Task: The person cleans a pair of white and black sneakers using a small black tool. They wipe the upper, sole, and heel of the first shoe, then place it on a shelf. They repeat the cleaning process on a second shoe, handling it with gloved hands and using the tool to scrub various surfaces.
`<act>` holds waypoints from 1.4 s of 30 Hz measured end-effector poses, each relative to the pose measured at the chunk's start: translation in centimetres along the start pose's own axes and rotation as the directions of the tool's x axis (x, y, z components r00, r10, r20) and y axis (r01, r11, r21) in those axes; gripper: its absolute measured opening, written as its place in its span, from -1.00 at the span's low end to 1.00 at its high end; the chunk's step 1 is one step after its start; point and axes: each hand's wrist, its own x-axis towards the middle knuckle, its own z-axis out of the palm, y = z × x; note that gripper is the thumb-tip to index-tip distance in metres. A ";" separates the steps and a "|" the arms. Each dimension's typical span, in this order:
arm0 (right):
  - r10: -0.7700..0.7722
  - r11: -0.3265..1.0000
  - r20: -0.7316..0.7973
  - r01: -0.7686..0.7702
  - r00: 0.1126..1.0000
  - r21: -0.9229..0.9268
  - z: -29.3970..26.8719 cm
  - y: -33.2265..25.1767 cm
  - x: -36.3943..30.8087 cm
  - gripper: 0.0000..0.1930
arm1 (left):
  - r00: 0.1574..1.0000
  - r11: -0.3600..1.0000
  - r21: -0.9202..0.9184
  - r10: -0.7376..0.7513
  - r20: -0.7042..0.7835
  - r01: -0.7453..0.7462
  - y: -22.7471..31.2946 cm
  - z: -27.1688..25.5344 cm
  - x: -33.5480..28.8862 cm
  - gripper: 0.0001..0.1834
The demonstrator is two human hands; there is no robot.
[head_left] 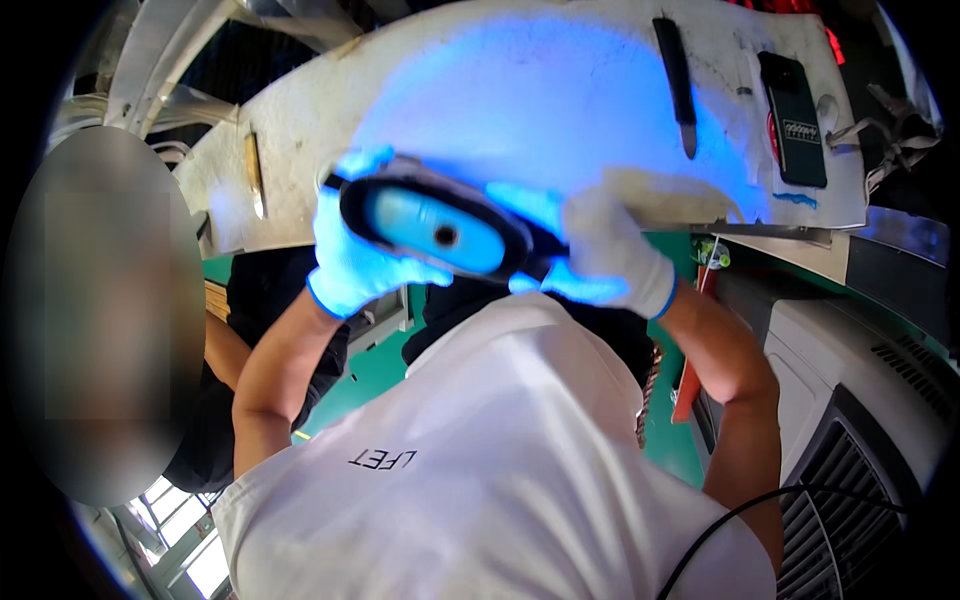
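Observation:
A dark shoe (512, 245), slightly blurred, is held up in front of my chest at the near edge of the worktable. Its oval opening faces me, filled by a smooth pale shoe last (405, 222) with a dark round hole. My left hand (345, 245), in a white glove lit blue, wraps round the left end, thumb along the near side. My right hand (610, 245), also gloved, grips the right end, with fingers on the far and near sides. Part of the shoe is hidden by the gloves.
Blue light falls on the pale worktable (300, 110). A dark-handled knife (677, 85) and a phone (797, 125) lie at the right; a wooden-handled knife (253, 175) lies at the left. Another person (225, 350) is close on my left. A grey grilled machine (850, 400) stands at my right.

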 end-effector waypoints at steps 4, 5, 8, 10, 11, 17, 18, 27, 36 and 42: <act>-0.068 0.963 -0.380 -0.038 0.923 -0.265 4.0 1.4 -3.5 0.04 | 0.983 0.960 0.218 0.163 0.084 -0.177 -0.1 -1.0 0.0 -0.20; -0.074 0.952 -0.391 -0.051 0.917 -0.301 4.7 1.6 -3.9 0.04 | 0.982 0.959 0.217 0.164 0.096 -0.182 -0.3 -0.9 0.4 -0.23; -0.089 0.896 -0.314 -0.062 0.945 -0.440 6.1 1.0 -3.5 0.01 | 0.964 0.949 0.234 0.163 0.209 -0.211 -0.8 -1.0 -0.2 -0.30; -0.053 0.896 -0.248 -0.063 0.967 -0.439 5.7 0.9 -3.4 0.00 | 0.910 0.966 0.234 0.002 0.414 -0.109 -0.5 -1.1 0.4 -0.38; -0.040 0.896 -0.206 -0.057 0.978 -0.441 5.2 0.9 -3.2 -0.01 | 0.830 0.963 0.265 -0.189 0.525 0.052 0.3 -1.1 1.0 -0.47; -0.116 0.959 -0.023 0.106 0.993 -0.262 1.5 1.8 0.7 -0.08 | 0.766 0.858 -0.109 -0.383 0.517 0.503 -2.3 0.8 -2.1 -0.76; -0.136 0.957 0.031 0.140 0.990 -0.254 0.9 2.1 1.8 -0.08 | 0.742 0.809 -0.141 -0.435 0.510 0.571 -2.8 0.5 -2.1 -0.76; 0.267 0.935 -0.166 -0.213 0.949 0.284 -5.9 0.6 4.0 0.09 | 0.995 0.933 0.355 0.083 -0.058 -0.057 5.1 -0.7 5.9 0.34; 0.314 0.648 -0.728 -0.698 0.609 -0.304 -8.1 6.0 4.6 -0.25 | 0.982 0.741 0.644 0.116 0.152 -0.188 6.9 -1.5 10.5 0.04; 0.208 0.974 -0.667 -0.217 0.715 0.070 -1.6 4.8 -0.8 -0.57 | 0.984 0.765 0.638 -0.030 0.175 -0.090 5.5 -1.0 11.0 0.01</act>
